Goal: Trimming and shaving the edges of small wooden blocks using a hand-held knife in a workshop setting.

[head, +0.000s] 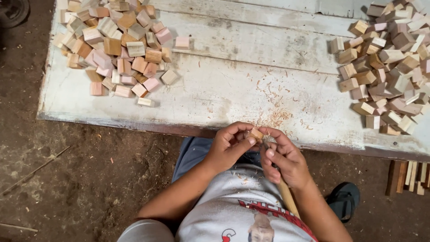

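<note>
The left hand (228, 145) pinches a small wooden block (256, 133) between thumb and fingertips, just at the near edge of the board (233, 89). The right hand (282, 157) closes round a tool with a pale wooden handle (286, 197), which runs back along the forearm toward the person's body; the working end is hidden behind the fingers, right against the block, so its kind cannot be told. The two hands touch at the block, held above the person's lap.

The board is a weathered, white-painted plank surface lying on bare dirt ground (89, 179). Fine shavings (277, 114) lie scattered on it just beyond the hands, and a few flecks sit on the person's grey shirt (224, 206).

A left heap of blocks (116, 49) covers the far left corner of the board: squarish pieces in tan, pink and pale wood. A right heap (389, 67), well apart from it, spreads over the far right side and runs out of view. Bare board lies between the heaps.

On the ground to the right, a dark sandal (345, 199) sits near the right forearm, and a short row of thin wooden strips (410, 177) lies beside the board's edge.
</note>
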